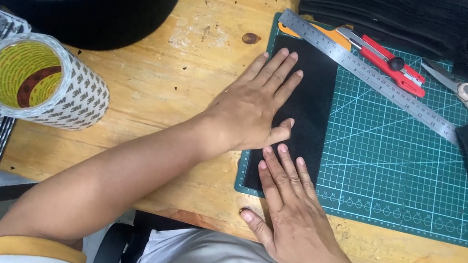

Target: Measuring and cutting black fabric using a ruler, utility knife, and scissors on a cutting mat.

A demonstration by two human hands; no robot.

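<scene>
Neither grip closes: left hand (253, 112) and right hand (290, 215) lie flat, fingers extended, pressing a black fabric strip (308, 109) onto the left part of a green cutting mat (395, 160) on the wooden surface (178, 83). Steel ruler (372, 75) crosses the mat's top; tape roll (41, 81) lies well left.

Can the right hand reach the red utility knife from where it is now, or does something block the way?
Probably yes. The right hand lies flat on the black fabric strip; between it and the red utility knife is only open cutting mat and the flat steel ruler.
</scene>
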